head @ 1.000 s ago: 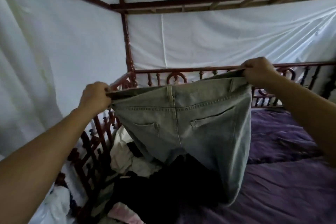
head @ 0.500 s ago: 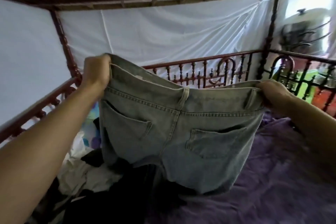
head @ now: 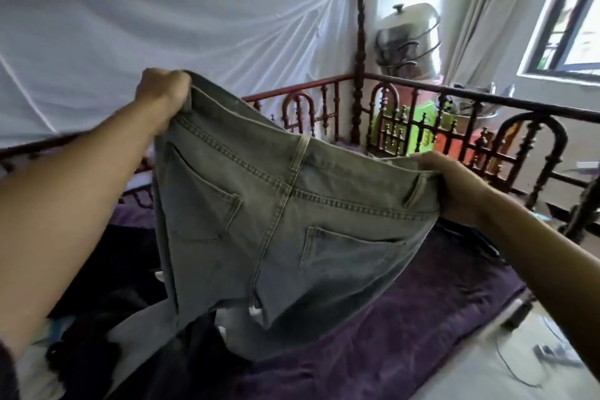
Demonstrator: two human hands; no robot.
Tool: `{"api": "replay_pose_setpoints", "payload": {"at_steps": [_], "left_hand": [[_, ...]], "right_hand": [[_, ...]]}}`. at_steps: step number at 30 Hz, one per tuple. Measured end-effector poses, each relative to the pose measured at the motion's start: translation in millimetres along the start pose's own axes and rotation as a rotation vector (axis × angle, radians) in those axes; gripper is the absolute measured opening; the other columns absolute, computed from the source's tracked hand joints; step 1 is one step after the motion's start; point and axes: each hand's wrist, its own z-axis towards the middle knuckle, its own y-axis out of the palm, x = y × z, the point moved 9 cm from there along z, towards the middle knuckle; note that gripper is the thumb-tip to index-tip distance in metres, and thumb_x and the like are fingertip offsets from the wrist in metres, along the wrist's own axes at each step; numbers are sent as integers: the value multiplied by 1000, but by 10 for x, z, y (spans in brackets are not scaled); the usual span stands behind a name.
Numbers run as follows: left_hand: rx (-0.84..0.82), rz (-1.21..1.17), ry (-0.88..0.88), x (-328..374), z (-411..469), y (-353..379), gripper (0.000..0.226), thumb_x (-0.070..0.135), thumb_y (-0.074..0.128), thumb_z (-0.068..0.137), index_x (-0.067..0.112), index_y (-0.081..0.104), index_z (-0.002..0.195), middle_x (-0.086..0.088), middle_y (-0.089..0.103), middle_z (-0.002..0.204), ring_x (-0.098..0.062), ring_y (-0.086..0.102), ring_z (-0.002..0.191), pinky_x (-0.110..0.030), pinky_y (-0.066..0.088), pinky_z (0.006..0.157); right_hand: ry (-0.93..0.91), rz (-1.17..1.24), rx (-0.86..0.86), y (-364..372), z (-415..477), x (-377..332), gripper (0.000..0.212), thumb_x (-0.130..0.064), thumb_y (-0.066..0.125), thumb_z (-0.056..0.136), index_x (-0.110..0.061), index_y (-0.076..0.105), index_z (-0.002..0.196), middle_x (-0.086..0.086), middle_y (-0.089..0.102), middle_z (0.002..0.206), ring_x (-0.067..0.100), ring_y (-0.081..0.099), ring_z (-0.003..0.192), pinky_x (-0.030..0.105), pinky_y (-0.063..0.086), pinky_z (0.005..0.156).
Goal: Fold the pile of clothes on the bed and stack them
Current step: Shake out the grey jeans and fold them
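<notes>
The left hand (head: pixel 162 89) and right hand (head: pixel 454 187) are clutching the jeans (head: pixel 276 230) at 2 waistband ends, best levelling them before folding.

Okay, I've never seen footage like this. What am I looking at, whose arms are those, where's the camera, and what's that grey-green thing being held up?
There is no machine here. The arms belong to a person, and the pictures come from one wide-angle camera worn on that person's head, looking forward and down. That is why both arms reach in from the lower corners.

The left hand and the right hand each grip the waistband of a pair of faded jeans, held up and spread out, with the back pockets facing the camera.

Below is a bed with a purple cover. A pile of dark clothes lies at the lower left, not yet folded. A carved bed rail runs behind, with a steel pot and a window beyond it.
</notes>
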Motion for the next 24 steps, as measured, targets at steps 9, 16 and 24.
{"api": "replay_pose_setpoints", "payload": {"at_steps": [9,16,24], "left_hand": [[-364,481,29,-293,-155,2364,12,3,52,82,1,60,73,-21,62,64,-32,64,53,-37,55,53],[-722,-13,-307,-593,-408,4546,32,4,37,93,9,57,69,-1,56,36,-12,54,30,-23,50,40],[-714,-282,-277,-91,-609,6301,22,-1,51,88,19,49,77,-8,60,75,-18,59,61,-34,54,59]], "right_hand": [[159,-208,-51,-1240,3,966,42,14,63,73,-1,69,111,22,69,108,32,66,97,44,54,88],[345,-392,311,-2509,366,1742,17,3,72,78,-7,74,92,6,74,79,13,67,66,21,51,54],[402,-336,653,-3913,675,2128,12,-5,73,81,-16,72,84,-1,74,71,9,69,59,18,49,45]]}}
